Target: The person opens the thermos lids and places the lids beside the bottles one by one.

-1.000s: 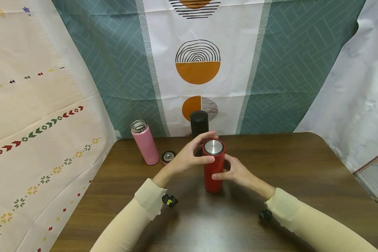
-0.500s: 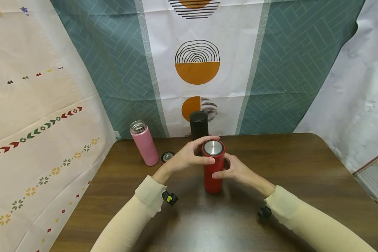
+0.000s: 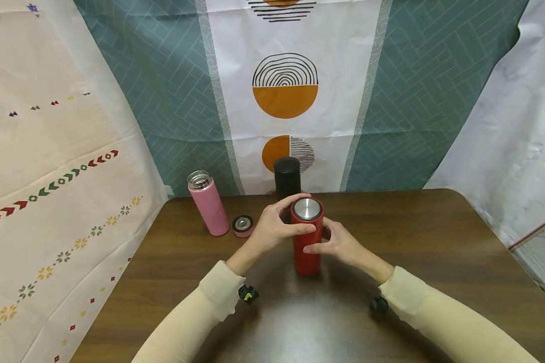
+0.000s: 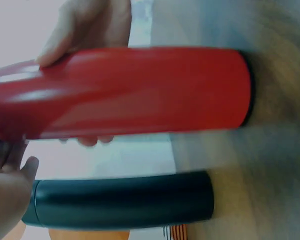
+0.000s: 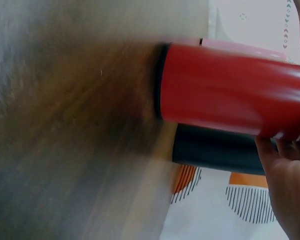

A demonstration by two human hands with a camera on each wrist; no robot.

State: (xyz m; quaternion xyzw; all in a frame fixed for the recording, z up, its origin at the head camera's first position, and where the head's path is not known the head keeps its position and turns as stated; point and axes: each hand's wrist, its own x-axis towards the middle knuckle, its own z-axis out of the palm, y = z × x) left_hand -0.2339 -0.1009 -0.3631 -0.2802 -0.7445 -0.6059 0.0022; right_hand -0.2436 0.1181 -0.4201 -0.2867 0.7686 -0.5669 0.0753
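Note:
A red thermos bottle with a steel-topped lid stands upright near the middle of the table; I cannot tell whether its base touches the wood. My left hand grips it round the lid, thumb across the front and fingers behind. Lower down, my right hand holds the body from the right, thumb in front, other fingers mostly hidden behind. The left wrist view shows the red bottle lengthwise between both hands. In the right wrist view its lid end lies beyond the frame.
Behind the left hand stands a black bottle, lid on. Farther left is a pink bottle with an uncovered mouth, its pink lid lying beside it. A patterned cloth hangs behind the wooden table.
My left thumb has shifted to the right across the front of the red bottle's lid. The right hand keeps its hold, and the bottle stays in about the same place.

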